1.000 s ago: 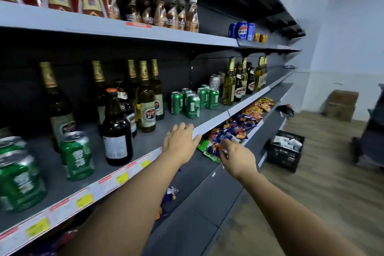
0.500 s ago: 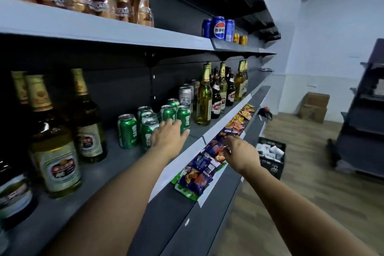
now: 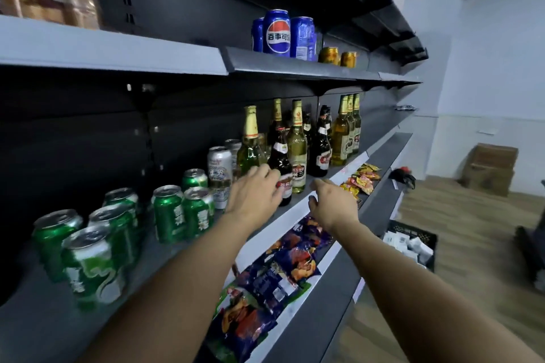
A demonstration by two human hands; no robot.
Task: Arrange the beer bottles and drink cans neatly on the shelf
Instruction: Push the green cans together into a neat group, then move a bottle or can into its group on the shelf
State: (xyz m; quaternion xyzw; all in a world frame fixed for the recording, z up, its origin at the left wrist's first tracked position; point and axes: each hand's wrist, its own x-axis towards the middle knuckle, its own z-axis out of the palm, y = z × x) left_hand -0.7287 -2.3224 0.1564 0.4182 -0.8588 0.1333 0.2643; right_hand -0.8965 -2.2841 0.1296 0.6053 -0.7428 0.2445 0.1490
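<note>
Several green drink cans [image 3: 169, 212] stand loosely on the grey middle shelf [image 3: 262, 233]. A white can [image 3: 219, 165] stands behind them. Farther right is a cluster of beer bottles: a dark one with a red label [image 3: 281, 168], a clear green one [image 3: 250, 150] and a pale one [image 3: 297, 153]. My left hand [image 3: 253, 194] reaches out with relaxed fingers just in front of the dark bottle and holds nothing. My right hand [image 3: 330, 203] hovers over the shelf's front edge, fingers loosely spread, empty.
Blue cola cans [image 3: 277, 32] and small gold cans [image 3: 329, 55] sit on the upper shelf. Snack packets [image 3: 295, 256] fill the lower shelf. A black crate [image 3: 413, 244] stands on the wooden floor, and cardboard boxes [image 3: 489, 168] sit by the far wall.
I have moved right along the shelf. Both hands went from the green cans toward the bottle cluster, and the left hand now reaches the dark bottle.
</note>
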